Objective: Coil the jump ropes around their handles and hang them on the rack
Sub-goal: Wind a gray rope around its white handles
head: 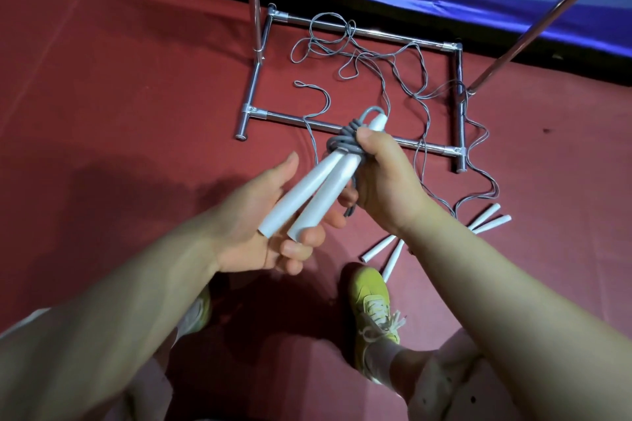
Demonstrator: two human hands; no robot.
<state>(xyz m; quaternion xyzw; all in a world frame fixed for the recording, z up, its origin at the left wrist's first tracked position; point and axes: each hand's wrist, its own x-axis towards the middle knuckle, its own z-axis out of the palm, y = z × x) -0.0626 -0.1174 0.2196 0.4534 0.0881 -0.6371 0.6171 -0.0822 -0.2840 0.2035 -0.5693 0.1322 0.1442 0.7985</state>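
Two white tapered plastic handles (318, 181), held side by side, run with their long axis from the butt ends near the left hand (273, 215) up and away to the tips beyond the right hand (383, 178). The left hand cradles the butt ends, its lower fingers curled under them and its thumb extended. The right hand is clamped round the upper part of the pair, thumb pressing several turns of grey cord (345, 142) already wound there. The unwound remainder of this cord trails from the right hand's side down to the red carpeted floor (119, 79), so the right hand is the nearer one for the next turn, judged to pass crosswise round the handles' long axis. Count: three jump ropes, one in hand and two lying loose (376, 55) on the floor across the chrome tubular rack base (342, 128); four further white handles (444, 236) lie near the yellow-green laced shoe (372, 304).
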